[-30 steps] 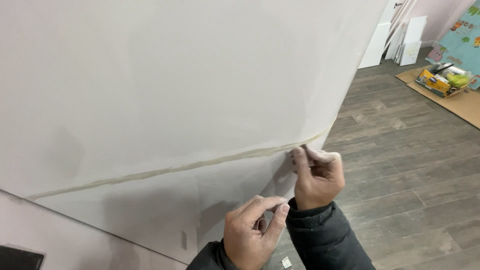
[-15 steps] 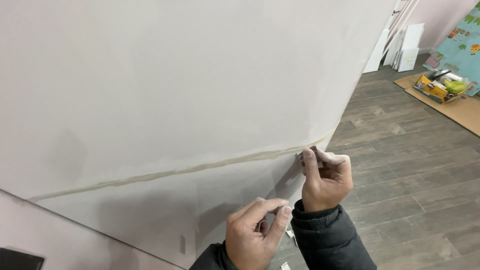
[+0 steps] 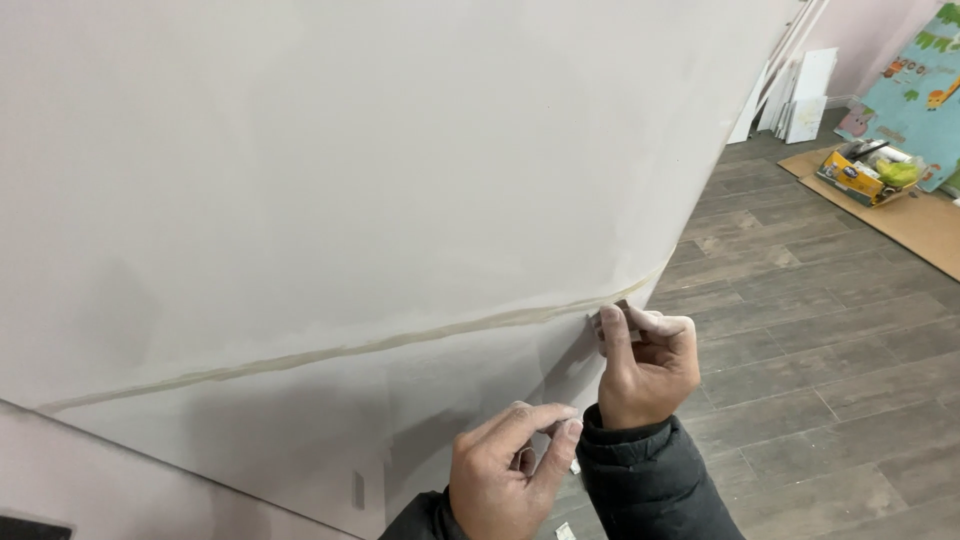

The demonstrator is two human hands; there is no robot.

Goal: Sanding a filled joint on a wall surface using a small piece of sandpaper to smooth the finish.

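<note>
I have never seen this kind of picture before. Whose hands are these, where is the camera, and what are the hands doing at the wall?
The picture comes from a camera worn on a person's head, looking down at that person's own two bare hands. No machine is involved.

A pale wall fills most of the view. A thin yellowish strip, perhaps tape or a filled seam, runs across it. The right hand is at the strip's end and pinches something small there; what it is cannot be told. The left hand is lower, with thumb and forefinger pressed together; whether it holds anything is unclear.

On the right is a grey wooden floor, with white boards leaning, a sheet of cardboard and a box of supplies.
</note>
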